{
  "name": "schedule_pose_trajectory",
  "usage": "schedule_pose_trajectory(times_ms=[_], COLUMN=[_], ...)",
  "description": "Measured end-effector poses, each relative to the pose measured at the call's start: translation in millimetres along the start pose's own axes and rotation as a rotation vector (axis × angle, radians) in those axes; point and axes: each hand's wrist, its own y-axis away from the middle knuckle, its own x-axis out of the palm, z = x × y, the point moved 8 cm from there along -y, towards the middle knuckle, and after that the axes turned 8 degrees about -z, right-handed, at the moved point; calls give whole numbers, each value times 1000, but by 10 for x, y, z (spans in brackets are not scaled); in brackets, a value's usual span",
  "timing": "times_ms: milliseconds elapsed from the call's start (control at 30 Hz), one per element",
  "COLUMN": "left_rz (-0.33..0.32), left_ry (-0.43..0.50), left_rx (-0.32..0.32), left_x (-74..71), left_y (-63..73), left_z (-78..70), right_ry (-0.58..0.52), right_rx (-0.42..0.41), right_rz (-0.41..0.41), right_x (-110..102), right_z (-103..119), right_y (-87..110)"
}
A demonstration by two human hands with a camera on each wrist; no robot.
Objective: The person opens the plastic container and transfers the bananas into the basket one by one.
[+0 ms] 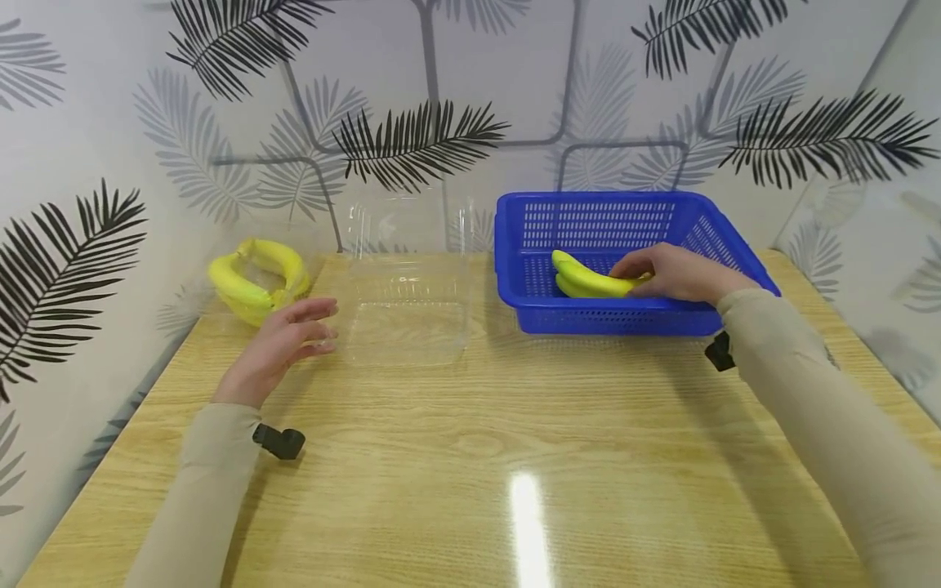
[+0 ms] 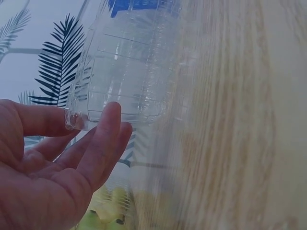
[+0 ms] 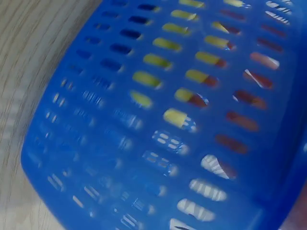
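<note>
White glare streaks the tabletop (image 1: 412, 465); both wrist views look soft.

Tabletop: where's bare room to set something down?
Free: the broad tabletop between the sleeves, in front of the clear container and blue basket. Crowded: back left, with the left hand near left bananas and container; the basket, with more bananas and the right hand.

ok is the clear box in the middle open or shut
Open: in the head view, the clear box has its lid standing up at the back, not folded over.
</note>
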Motion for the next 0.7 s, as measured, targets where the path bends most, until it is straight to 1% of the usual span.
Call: schedule_pose_trajectory(times_ms=[100,167,233,333,400,500,600,700], left_rz=[-10,-18,-27,-37,-46,-80,-131,-186], left_ry=[-9,-24,-44,-89,-123,-165,-191,-199], left_rx=[11,15,17,21,30,51,80,110], left_x=[-4,-6,-16,-38,-61,-108,-183,-280], left_y=[-5,-3,5,30,46,75,105,141], left_z=[-17,-32,-48,-86,-123,-204,-294,-386], right_ry=[12,22,14,-33,-80,-141,-190,-261], right_rx=[-3,-7,-12,-26,-33,-77,-145,-219], right_rz=[-19,-51,-100,-204,-270,-352,-385,-381], right_x=[-11,-34,-64,-98,-94,-35,86,247], right_z=[72,144,247,445,605,881,1190,1502], right_y=[17,29,41,51,51,29,-4,-52])
